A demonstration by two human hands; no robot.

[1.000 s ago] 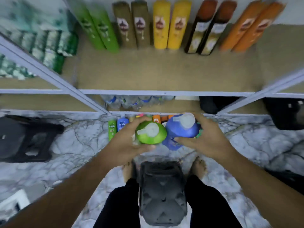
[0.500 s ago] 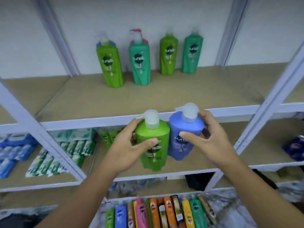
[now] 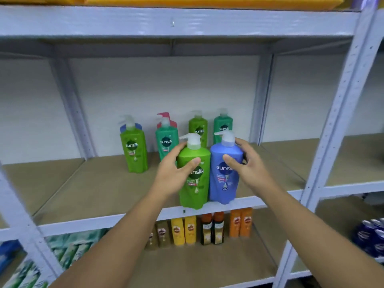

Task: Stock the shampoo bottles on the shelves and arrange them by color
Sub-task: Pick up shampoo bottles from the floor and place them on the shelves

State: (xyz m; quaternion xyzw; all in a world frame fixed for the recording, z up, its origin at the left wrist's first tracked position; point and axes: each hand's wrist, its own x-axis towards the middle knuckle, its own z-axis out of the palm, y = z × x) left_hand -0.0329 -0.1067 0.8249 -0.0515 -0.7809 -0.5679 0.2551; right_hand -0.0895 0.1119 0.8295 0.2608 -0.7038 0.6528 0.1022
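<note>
My left hand (image 3: 173,173) grips a light green pump bottle (image 3: 194,183) and my right hand (image 3: 247,167) grips a blue pump bottle (image 3: 225,179). Both bottles are upright, side by side, held in front of the front edge of the middle shelf (image 3: 83,192). At the back of that shelf stand a light green bottle (image 3: 134,151) with a blue one hidden behind it, a teal bottle (image 3: 165,142) with a pink pump behind it, another light green bottle (image 3: 198,128) and a teal bottle (image 3: 222,125).
The shelf below carries small bottles in pairs: olive (image 3: 161,233), yellow (image 3: 184,230), dark brown (image 3: 212,228) and orange (image 3: 241,222). Green packets (image 3: 68,248) lie lower left, dark blue bottles (image 3: 372,235) lower right. A white upright post (image 3: 336,121) stands at the right.
My view has swung up from the floor to the shelves. Both hands have lifted the green and blue bottles from low down up to the middle shelf's front edge.
</note>
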